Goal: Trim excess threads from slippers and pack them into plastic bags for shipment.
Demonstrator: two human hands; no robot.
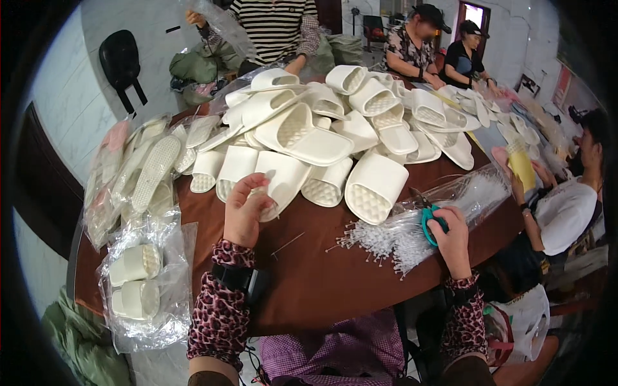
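Note:
My left hand [246, 209] is raised in front of the slipper pile, thumb and fingers pinched together. What sits in that pinch, if anything, is too small to make out. Just behind it lies a cream slipper [283, 177]. My right hand [454, 238] grips teal-handled scissors [430, 225], their dark blades pointing away from me. Under the blades rests a bundle of thin white plastic tag loops [393, 241], partly inside a clear bag [479, 193]. A single thin strand [288, 244] lies on the brown tabletop [309, 276] between my hands.
A tall heap of cream slippers [302, 132] fills the table's middle. Bagged slippers [138, 161] are stacked at the left, with a bagged pair [135, 283] nearer me. A person in stripes [277, 26] stands opposite; several others work along the right side.

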